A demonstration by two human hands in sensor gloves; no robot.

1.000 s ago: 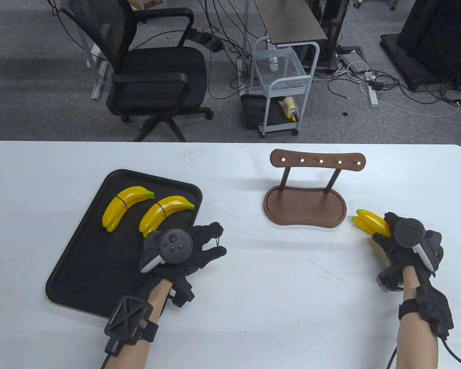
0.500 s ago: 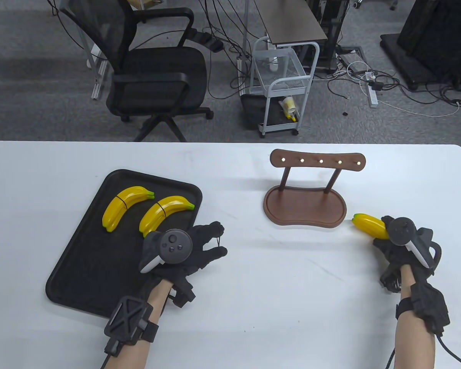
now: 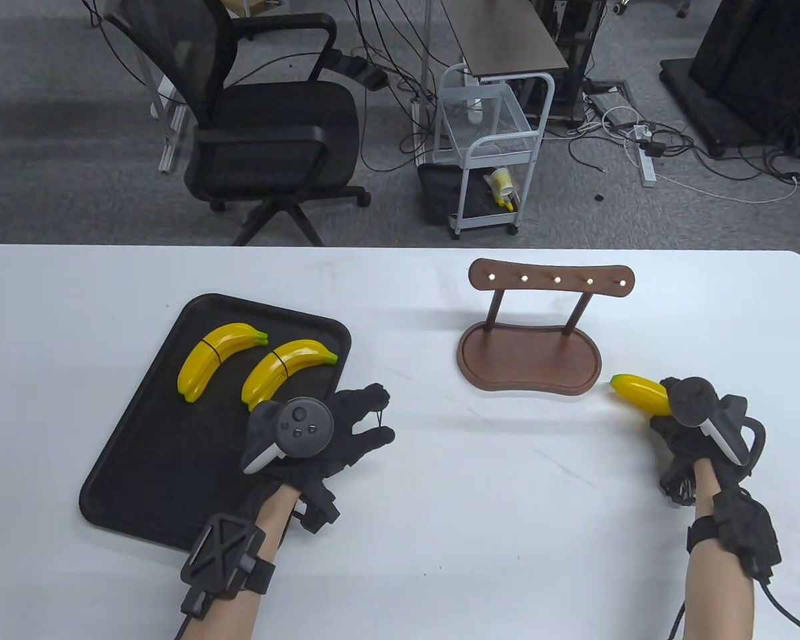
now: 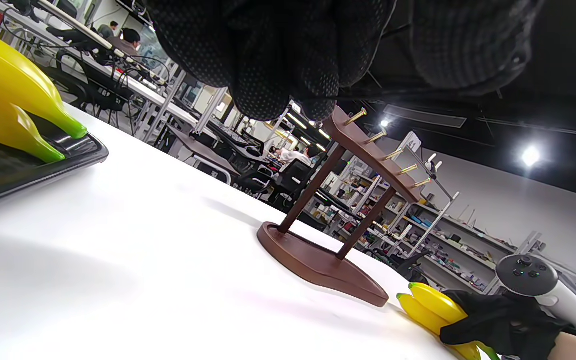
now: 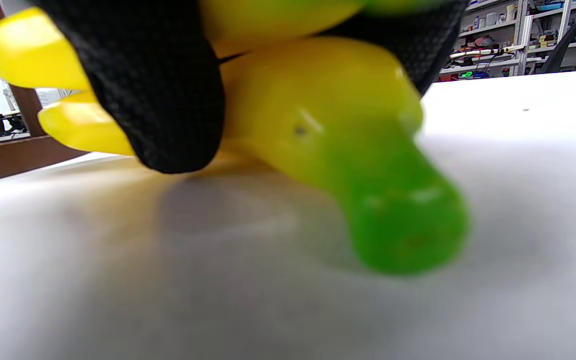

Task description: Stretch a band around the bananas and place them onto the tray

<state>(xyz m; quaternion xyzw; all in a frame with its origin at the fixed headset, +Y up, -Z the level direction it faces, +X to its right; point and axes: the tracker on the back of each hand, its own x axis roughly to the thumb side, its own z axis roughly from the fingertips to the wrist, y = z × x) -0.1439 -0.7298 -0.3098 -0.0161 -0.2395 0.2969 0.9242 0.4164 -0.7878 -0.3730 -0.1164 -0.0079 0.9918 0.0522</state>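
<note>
Right hand [image 3: 690, 427], lower right, is gripping the unbanded bananas [image 3: 640, 393]. Left hand [image 3: 327, 433] is pinching a band [image 3: 378, 419]. Advice: bring both together mid-surface, stretch band wide before looping.

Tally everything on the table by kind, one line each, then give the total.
Banded banana pairs on the tray: 2
Banana bunch gripped by the right hand: 1
Black tray: 1
Wooden peg stand: 1
Thin black band pinched by the left hand: 1
Total: 6
</note>
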